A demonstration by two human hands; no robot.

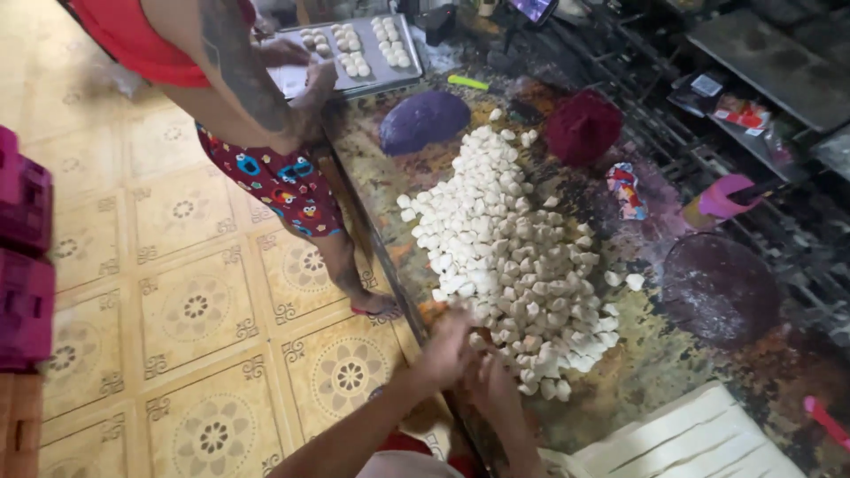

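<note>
My left hand point(447, 347) and my right hand point(493, 382) are close together at the near end of a big pile of small white dough pieces point(509, 252) on a stained worktable point(660, 363). Both hands are blurred, with the fingers curled toward each other and touching the pile's edge. Whether a dough piece sits between them is hidden. A flat sheet of dough cut into strips point(686, 434) lies just right of my right arm.
Another person in a red top and patterned shorts point(266, 173) stands at the table's far left, hands at a metal tray of dough balls point(354, 49). A purple dough mound point(425, 119), a dark red mound point(583, 127), a pink cup point(722, 196), a round dark disc point(717, 288) and purple crates point(22, 248) are around.
</note>
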